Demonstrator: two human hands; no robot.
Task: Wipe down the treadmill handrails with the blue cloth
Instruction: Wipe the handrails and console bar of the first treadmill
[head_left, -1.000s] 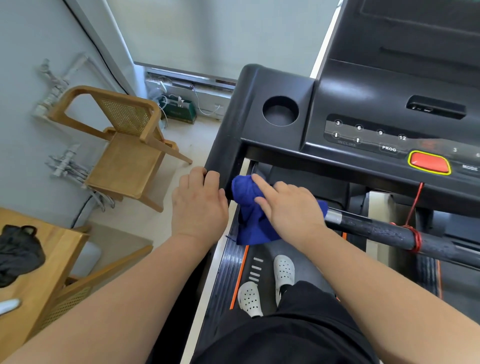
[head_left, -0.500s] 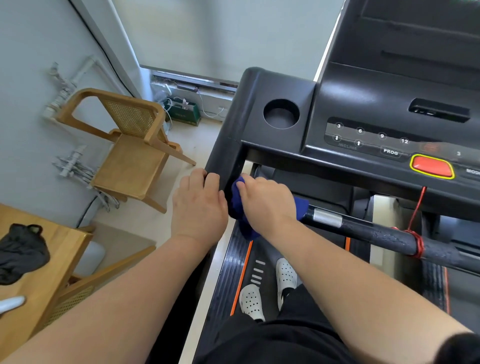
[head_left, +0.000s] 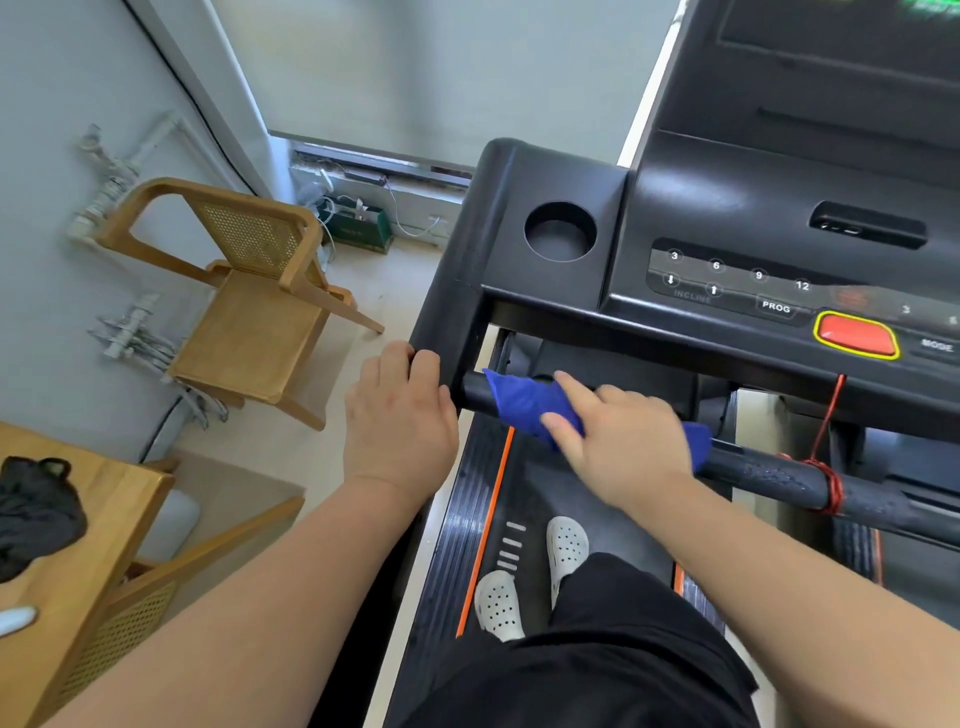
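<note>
The handrail (head_left: 779, 478) runs left to right. The right hand (head_left: 618, 441) clasps the blue cloth (head_left: 519, 402) round its left end, and the left hand (head_left: 400, 415) grips the side rail (head_left: 441, 312).

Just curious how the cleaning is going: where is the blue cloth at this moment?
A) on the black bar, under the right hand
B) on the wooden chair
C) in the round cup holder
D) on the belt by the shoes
A: the blue cloth wraps the black bar, gripped by the right hand, while the left hand holds the side rail.
</note>
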